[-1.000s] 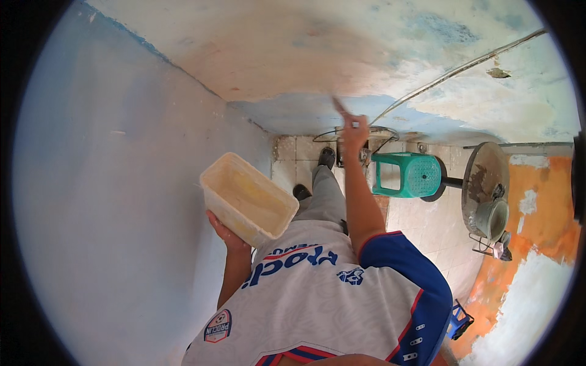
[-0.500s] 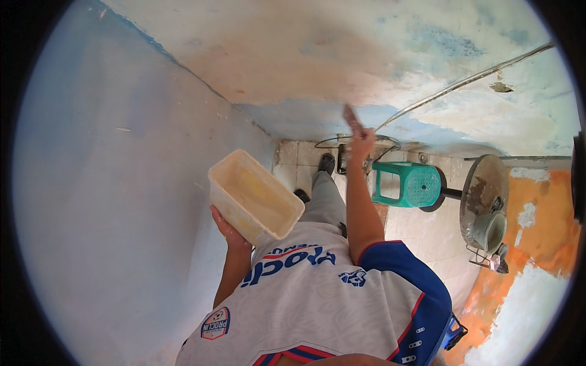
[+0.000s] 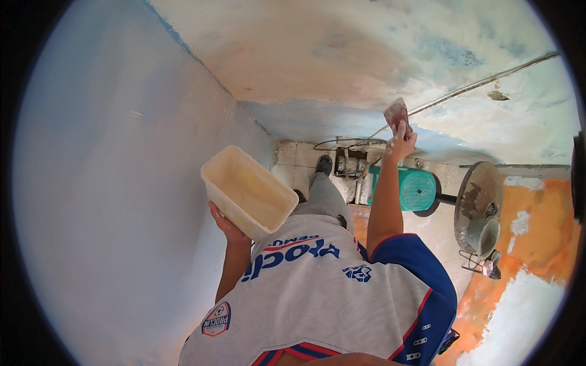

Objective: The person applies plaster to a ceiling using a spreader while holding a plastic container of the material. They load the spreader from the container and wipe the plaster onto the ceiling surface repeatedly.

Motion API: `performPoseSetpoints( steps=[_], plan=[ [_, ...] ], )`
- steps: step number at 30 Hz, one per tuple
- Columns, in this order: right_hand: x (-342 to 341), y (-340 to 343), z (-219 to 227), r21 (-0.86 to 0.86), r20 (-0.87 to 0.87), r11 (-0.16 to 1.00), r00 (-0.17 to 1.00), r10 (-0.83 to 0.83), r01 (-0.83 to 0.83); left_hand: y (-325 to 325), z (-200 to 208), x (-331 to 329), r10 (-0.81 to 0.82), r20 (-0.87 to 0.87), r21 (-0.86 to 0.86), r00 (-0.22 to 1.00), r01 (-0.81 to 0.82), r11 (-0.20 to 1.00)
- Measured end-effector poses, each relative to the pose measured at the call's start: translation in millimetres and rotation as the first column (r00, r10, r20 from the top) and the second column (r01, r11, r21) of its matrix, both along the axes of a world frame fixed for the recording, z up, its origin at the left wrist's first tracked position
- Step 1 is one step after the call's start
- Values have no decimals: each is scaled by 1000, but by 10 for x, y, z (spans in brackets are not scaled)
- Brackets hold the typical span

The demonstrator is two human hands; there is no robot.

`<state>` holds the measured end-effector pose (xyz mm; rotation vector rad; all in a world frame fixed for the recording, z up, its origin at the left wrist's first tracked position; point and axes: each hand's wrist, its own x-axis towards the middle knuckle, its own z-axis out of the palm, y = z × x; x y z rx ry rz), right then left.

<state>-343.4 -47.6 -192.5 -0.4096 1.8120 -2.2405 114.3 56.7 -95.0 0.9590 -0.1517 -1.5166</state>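
Note:
My left hand point(image 3: 229, 224) is closed around the lower left side of a cream rectangular plastic tub point(image 3: 215, 194). The tub is tilted so that its inside shows, with pale and yellowish residue on the bottom. My right hand point(image 3: 400, 145) reaches forward and grips a flat reddish-brown piece point(image 3: 397, 111) smeared with white; its exact kind is unclear. That piece is up against or just in front of the patchy wall point(image 3: 317, 67), beside a thin cable point(image 3: 476, 82). Whether it touches the wall I cannot tell.
A smooth bluish wall point(image 3: 122, 201) runs along my left. Beyond my right forearm stands a green plastic stool point(image 3: 417, 189). Farther right, a round stained table point(image 3: 469, 198) bears a grey bucket point(image 3: 484, 236). A dusty box-like object point(image 3: 351, 163) and black cord lie near my feet.
My right hand has moved to the right along the wall with the reddish-brown piece, which now shows its flat face. The tub has shifted slightly left.

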Motion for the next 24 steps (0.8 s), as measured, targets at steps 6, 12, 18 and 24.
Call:
performPoseSetpoints(
  steps=[6, 12, 18, 24],
  plan=[
    [686, -285, -554, 236, -596, 967, 771, 225, -99, -108, 52, -22, -38, -69, -65, 997, 33, 997],
    [153, -461, -40, 372, -524, 928, 823, 217, -8, -109, 51, 49, -43, -95, -92, 995, 34, 995],
    [55, 323, 604, 222, -84, 970, 989, 122, -100, 90, -82, 53, -33, -100, -176, 994, 15, 984],
    [542, 629, 929, 148, -255, 945, 912, 321, -292, 65, -286, 9, -157, -326, -281, 932, 63, 958]
  ],
)
